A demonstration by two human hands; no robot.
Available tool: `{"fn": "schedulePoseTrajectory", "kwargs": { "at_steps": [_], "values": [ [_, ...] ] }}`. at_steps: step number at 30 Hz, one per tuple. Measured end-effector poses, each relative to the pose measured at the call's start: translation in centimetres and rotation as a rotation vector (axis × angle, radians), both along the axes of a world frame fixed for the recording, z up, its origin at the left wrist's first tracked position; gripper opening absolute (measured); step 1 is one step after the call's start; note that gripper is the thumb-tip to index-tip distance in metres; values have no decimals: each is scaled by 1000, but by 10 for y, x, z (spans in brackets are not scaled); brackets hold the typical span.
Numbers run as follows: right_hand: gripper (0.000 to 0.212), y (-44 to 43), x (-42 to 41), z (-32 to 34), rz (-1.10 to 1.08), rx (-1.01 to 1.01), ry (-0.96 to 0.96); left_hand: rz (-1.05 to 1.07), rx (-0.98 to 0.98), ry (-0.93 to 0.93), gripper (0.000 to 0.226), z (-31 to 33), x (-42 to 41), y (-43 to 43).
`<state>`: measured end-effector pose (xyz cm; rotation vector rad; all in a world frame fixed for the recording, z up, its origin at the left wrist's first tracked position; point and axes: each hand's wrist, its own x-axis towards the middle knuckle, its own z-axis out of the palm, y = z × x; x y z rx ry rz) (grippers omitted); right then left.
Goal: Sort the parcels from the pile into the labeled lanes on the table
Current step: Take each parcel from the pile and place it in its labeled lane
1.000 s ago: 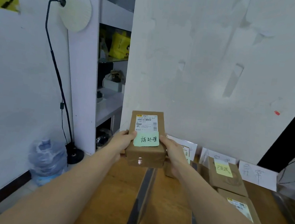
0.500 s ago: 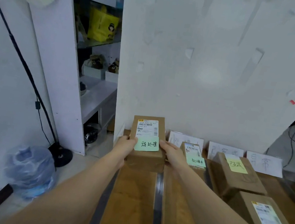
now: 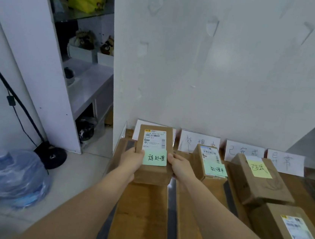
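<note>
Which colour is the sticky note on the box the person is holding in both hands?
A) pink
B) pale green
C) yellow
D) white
B: the sticky note on the box gripped by the left hand and the right hand is pale green with dark handwriting.

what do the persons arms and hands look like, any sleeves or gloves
Both are bare: the left hand and right hand wear no gloves, and no ring, watch or band shows. No sleeve shows on the left forearm or right forearm.

Parcel (image 3: 154,148) left of three parcels (lane cards (image 3: 199,142) behind).
</note>
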<state>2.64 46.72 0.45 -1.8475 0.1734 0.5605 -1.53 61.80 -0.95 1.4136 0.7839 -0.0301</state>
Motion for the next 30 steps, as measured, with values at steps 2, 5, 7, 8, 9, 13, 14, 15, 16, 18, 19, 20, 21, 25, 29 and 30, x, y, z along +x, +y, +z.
{"fn": "schedulePoseTrajectory", "kwargs": {
  "at_steps": [2, 5, 7, 8, 9, 13, 14, 15, 16, 18, 19, 20, 21, 25, 29, 30],
  "values": [
    [34, 3, 7, -9, -2, -4, 12, -6, 29, 23, 25, -7, 7, 1],
    [36, 8, 18, -19, 27, -35, 15, -2, 54, 44, 25, -14, 16, 2],
    [36, 11, 24, -26, 28, -37, 18, -6, 61, 52, 27, -19, 21, 4],
    [37, 12, 27, -30, 25, -35, 21, -8, 68, 55, 28, -22, 24, 5],
    [38, 14, 29, -33, 25, -38, 22, -11, 79, 57, 28, -24, 26, 6],
    [47, 16, 35, -45, 35, -81, 32, -36, 146, 62, 29, -32, 34, 8],
    [49, 17, 38, -49, 27, -86, 40, -39, 158, 66, 29, -34, 35, 8],
    [50, 17, 39, -52, 27, -89, 49, -41, 167, 70, 30, -36, 36, 8],
    [48, 17, 40, -55, 30, -94, 57, -41, 175, 74, 31, -37, 38, 8],
    [42, 18, 41, -57, 48, -99, 64, -52, 200, 92, 31, -40, 39, 9],
    [38, 18, 41, -58, 62, -102, 60, -57, 214, 100, 32, -43, 40, 9],
    [36, 18, 43, -61, 72, -111, 59, -65, 226, 104, 32, -46, 40, 10],
    [35, 19, 44, -63, 83, -126, 50, -74, 242, 107, 32, -48, 41, 10],
    [41, 22, 51, -68, 104, -181, 13, -85, 281, 101, 32, -53, 45, 13],
    [38, 25, 53, -70, 149, -230, -46, -130, 366, 116, 32, -54, 49, 16],
    [39, 26, 54, -71, 164, -257, -60, -151, 401, 125, 33, -54, 50, 16]
  ]
}}
